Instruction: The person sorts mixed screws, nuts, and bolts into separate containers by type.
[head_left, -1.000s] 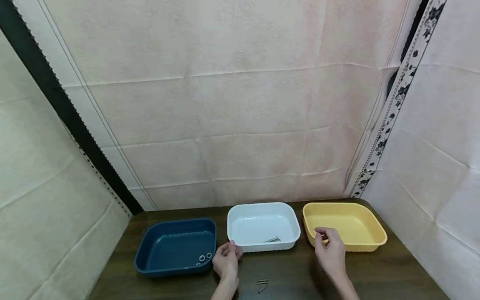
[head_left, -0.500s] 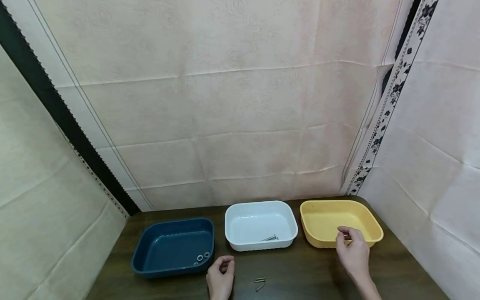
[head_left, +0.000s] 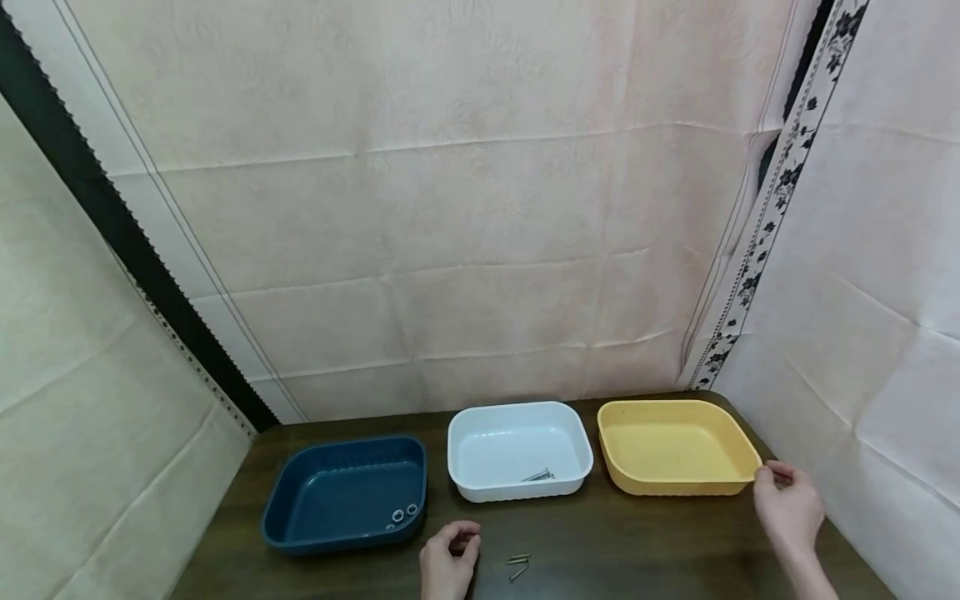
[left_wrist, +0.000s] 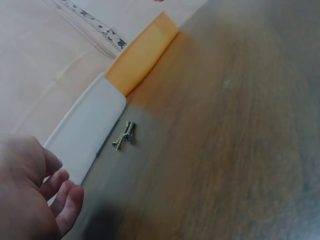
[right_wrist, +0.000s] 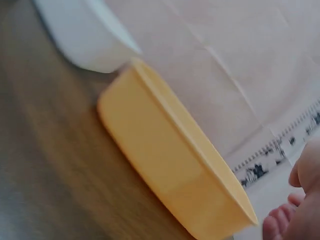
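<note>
My left hand [head_left: 448, 560] hovers over the table left of a few brass-coloured screws [head_left: 518, 559], its fingers loosely curled and nothing visible between them. In the left wrist view those screws [left_wrist: 125, 136] lie close together on the wood, apart from the fingers [left_wrist: 69, 205]. My right hand [head_left: 789, 507] is beside the front right corner of a yellow tray [head_left: 678, 488], fingers loosely bent, with no held thing showing. The right wrist view has that hand [right_wrist: 295, 210] just off the end of the yellow tray [right_wrist: 165, 160]; whether it touches the rim, I cannot tell.
A white tray [head_left: 517, 493] in the middle holds some silvery screws [head_left: 540, 475]. At left, a dark blue tray [head_left: 337, 546] has several small nuts [head_left: 398, 516] near its right front corner. Pale cloth [head_left: 450, 208] hangs behind and at both sides of the wooden table [head_left: 615, 550].
My right hand has moved right along the yellow tray's front to its far corner. My left hand has drawn back from the white tray's front left corner toward me.
</note>
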